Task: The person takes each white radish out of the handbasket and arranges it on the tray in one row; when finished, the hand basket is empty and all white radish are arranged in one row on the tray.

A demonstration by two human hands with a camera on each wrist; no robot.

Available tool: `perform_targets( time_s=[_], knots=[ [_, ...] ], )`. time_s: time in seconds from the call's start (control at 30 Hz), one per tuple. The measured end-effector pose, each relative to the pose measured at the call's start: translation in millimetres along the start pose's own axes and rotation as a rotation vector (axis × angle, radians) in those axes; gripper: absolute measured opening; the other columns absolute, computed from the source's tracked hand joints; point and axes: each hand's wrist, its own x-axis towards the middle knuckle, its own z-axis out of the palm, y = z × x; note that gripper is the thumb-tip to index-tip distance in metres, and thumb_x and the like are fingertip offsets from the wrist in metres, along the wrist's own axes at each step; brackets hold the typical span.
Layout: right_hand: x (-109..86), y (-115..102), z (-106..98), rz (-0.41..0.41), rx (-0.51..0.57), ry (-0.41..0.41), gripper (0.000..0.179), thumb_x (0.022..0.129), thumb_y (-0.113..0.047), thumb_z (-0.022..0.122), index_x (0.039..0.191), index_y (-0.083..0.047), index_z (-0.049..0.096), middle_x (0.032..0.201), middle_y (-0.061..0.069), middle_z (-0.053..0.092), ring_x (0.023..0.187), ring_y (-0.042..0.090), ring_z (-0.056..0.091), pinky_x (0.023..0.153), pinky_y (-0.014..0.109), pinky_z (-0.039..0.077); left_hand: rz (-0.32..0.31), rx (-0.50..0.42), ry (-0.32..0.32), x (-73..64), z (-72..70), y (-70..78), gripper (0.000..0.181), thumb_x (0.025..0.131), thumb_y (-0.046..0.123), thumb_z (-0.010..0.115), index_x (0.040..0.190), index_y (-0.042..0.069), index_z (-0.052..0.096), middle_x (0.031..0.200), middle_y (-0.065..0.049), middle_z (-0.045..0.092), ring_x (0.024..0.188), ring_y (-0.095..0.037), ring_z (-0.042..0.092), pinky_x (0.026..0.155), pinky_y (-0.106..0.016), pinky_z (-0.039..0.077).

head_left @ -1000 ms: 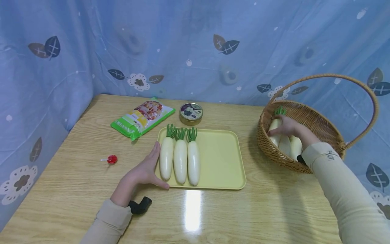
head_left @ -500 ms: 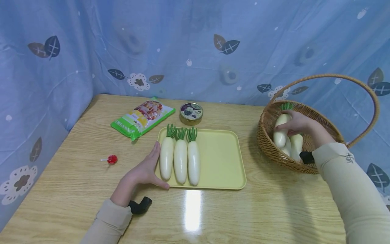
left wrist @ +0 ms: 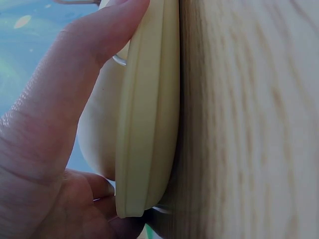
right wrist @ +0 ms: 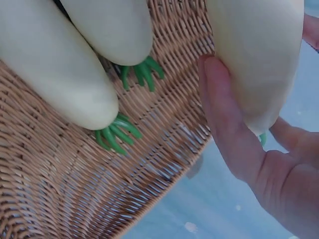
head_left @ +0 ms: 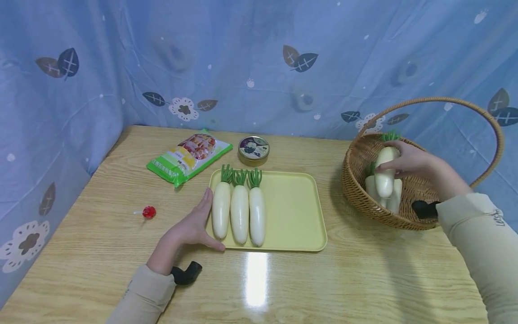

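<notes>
A person's right hand [head_left: 410, 157] grips a white radish [head_left: 386, 180] over a wicker basket [head_left: 354, 193] at the right of a wooden table [head_left: 348, 288], fingers and thumb curled round opposite sides of it. The radish's green leaf stubs point to the far side, its rounded tip to the near side. More white radishes [right wrist: 55, 64] lie in the basket below; the right wrist view shows two, green ends side by side against the weave. Black lettering on the right sleeve [head_left: 473, 225] seems to begin "Lets", the rest lost in the folds.

At centre, the left hand [head_left: 192, 227] holds nothing in its grasp: its fingers are spread wide, resting along the left edge of a yellow tray [head_left: 295, 211], the thumb at the near edge. Three radishes [head_left: 240, 213] lie in a row on the tray's left half, leaf ends to the far side.

Beyond the tray's far edge stands a round tin [head_left: 253, 150], its dark lid printed with a fruit picture and lettering too small to read. To its left lies a green-and-white food packet [head_left: 190, 157], pale characters on its green band likewise illegible. A red lollipop [head_left: 149, 212] lies on the left, near a blue leaf-print curtain [head_left: 243, 54].
</notes>
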Motion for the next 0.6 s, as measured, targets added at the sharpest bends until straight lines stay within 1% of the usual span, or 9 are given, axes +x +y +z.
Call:
perform_targets(
  time_s=[0.17,0.27,0.4,0.6],
  knots=[
    [-7.2,-3,-2,-0.002,-0.021,0.032,0.094,0.086,-0.019,0.063,0.141,0.007,-0.009,0.126,0.040,0.017,0.101,0.044,0.046,0.074,0.043,0.052,-0.005,-0.001,-0.002,-0.4,0.2,0.5,0.144,0.050,0.041,0.088,0.141,-0.007,-0.013,0.148,-0.025,-0.013,0.135,-0.038,-0.005,0.108,-0.052,0.009],
    [-11.2,-5,-2,0.000,0.018,0.033,0.094,0.086,-0.018,0.062,0.142,0.005,-0.011,0.127,0.040,0.015,0.106,0.048,0.042,0.076,0.045,0.051,-0.004,-0.002,-0.001,-0.3,0.2,0.7,0.144,0.050,0.041,0.088,0.141,-0.007,-0.013,0.148,-0.025,-0.013,0.135,-0.038,-0.005,0.108,-0.051,0.009],
    [-16.7,-8,0,-0.019,0.073,0.020,0.093,0.087,-0.013,0.060,0.141,0.005,-0.014,0.128,0.041,0.014,0.112,0.051,0.035,0.079,0.046,0.050,-0.001,-0.003,0.001,0.1,0.4,0.7,0.144,0.050,0.041,0.088,0.141,-0.007,-0.013,0.148,-0.025,-0.013,0.136,-0.038,-0.005,0.108,-0.051,0.009],
    [-24.0,-11,3,-0.032,0.017,0.041,0.092,0.087,-0.016,0.061,0.142,0.005,-0.011,0.125,0.041,0.022,0.108,0.048,0.041,0.075,0.041,0.052,0.007,0.007,0.006,0.4,0.6,0.3,0.144,0.050,0.041,0.088,0.141,-0.007,-0.012,0.148,-0.025,-0.013,0.136,-0.038,-0.005,0.108,-0.051,0.010]
  ],
)
